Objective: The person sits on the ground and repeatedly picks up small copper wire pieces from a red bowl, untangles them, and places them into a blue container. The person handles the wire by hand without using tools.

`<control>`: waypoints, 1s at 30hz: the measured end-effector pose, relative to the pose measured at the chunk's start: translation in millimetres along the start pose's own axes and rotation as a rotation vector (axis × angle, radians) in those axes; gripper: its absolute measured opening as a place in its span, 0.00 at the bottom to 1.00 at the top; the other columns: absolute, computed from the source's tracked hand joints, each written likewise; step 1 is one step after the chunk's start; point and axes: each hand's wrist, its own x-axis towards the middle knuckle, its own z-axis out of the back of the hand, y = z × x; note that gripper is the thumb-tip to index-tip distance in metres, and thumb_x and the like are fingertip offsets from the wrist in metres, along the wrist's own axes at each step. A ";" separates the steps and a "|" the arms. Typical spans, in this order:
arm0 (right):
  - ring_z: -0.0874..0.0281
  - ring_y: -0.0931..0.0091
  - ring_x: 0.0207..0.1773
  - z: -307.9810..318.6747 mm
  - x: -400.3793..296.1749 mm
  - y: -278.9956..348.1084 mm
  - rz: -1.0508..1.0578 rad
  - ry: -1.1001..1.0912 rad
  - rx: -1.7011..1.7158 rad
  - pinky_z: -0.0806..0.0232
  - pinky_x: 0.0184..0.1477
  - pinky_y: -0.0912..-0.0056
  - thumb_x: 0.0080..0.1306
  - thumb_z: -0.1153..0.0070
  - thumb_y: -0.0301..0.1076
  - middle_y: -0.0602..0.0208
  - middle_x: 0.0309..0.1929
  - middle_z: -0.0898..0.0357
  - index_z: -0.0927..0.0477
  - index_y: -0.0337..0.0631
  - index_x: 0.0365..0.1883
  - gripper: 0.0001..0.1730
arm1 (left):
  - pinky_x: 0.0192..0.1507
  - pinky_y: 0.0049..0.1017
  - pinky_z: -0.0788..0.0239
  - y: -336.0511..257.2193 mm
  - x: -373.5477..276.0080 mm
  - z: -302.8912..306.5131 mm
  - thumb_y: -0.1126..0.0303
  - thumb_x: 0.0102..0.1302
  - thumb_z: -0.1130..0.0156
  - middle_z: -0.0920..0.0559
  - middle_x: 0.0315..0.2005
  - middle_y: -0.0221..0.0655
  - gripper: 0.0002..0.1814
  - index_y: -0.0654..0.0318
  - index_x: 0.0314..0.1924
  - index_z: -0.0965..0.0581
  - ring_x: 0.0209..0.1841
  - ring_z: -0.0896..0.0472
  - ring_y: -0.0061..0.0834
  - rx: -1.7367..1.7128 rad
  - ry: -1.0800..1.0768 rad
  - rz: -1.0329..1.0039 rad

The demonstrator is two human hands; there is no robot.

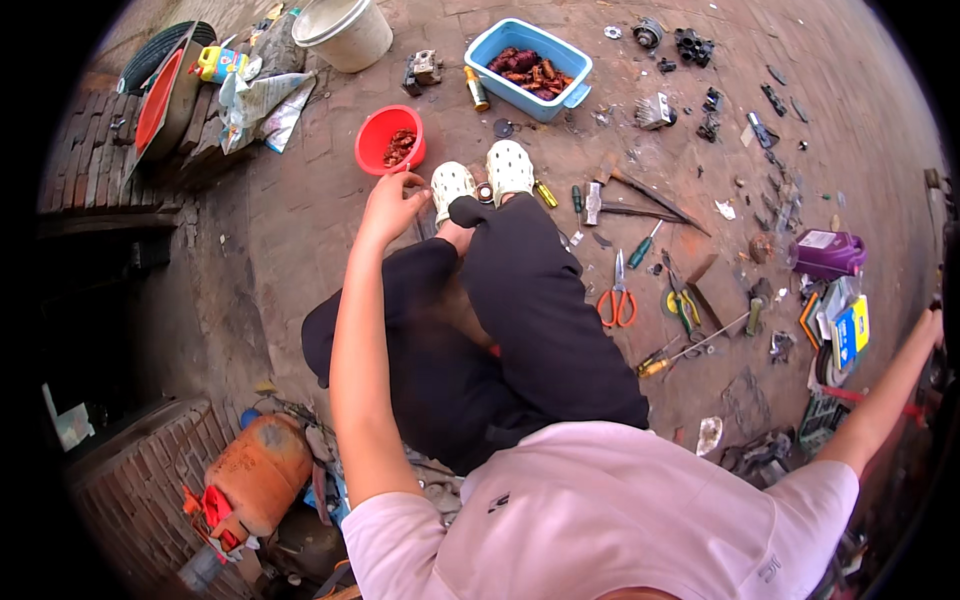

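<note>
My left hand [393, 202] is just below the near rim of a red plastic bowl [363, 142] that holds copper-coloured pieces; its fingers are bent, and whether they grip something small cannot be told. My right arm stretches far out to the right, with my right hand [932, 326] at the picture's dark rim, by dark objects; its fingers are hardly visible. Beyond my shoes stands a blue plastic basin [484, 82] of reddish copper windings. Right of my legs lie a hammer [592, 204], orange-handled scissors [618, 296], pliers [684, 300] and several screwdrivers [641, 253].
A whitish bucket [360, 37] stands at the top left, near a tyre [157, 56]. An orange gas cylinder [259, 472] is at the lower left. Dark metal and plastic parts [694, 46] lie scattered to the right, with a purple jug [829, 253] farther down.
</note>
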 end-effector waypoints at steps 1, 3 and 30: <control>0.26 0.76 0.32 -3.9 3.1 -3.6 0.014 -0.064 -0.047 0.38 0.32 0.77 0.69 0.54 0.40 0.71 0.30 0.21 0.21 0.44 0.29 0.13 | 0.47 0.32 0.30 11.9 9.6 -9.2 0.64 0.56 0.35 0.22 0.42 0.44 0.17 0.66 0.44 0.21 0.41 0.21 0.37 0.016 0.051 0.023; 0.26 0.76 0.31 16.5 -9.6 -3.4 0.011 -0.186 -0.124 0.37 0.31 0.77 0.68 0.52 0.38 0.72 0.28 0.21 0.21 0.44 0.29 0.12 | 0.47 0.33 0.30 32.0 37.6 -35.2 0.63 0.55 0.35 0.22 0.40 0.45 0.19 0.66 0.44 0.21 0.41 0.21 0.39 0.081 0.145 0.009; 0.25 0.79 0.34 -282.2 -702.7 -269.1 -0.791 0.697 -0.408 0.31 0.43 0.76 0.69 0.48 0.35 0.66 0.33 0.20 0.24 0.33 0.41 0.12 | 0.47 0.34 0.33 -2.1 166.3 -250.4 0.69 0.55 0.40 0.22 0.27 0.37 0.08 0.62 0.35 0.18 0.41 0.25 0.39 0.319 0.266 -0.657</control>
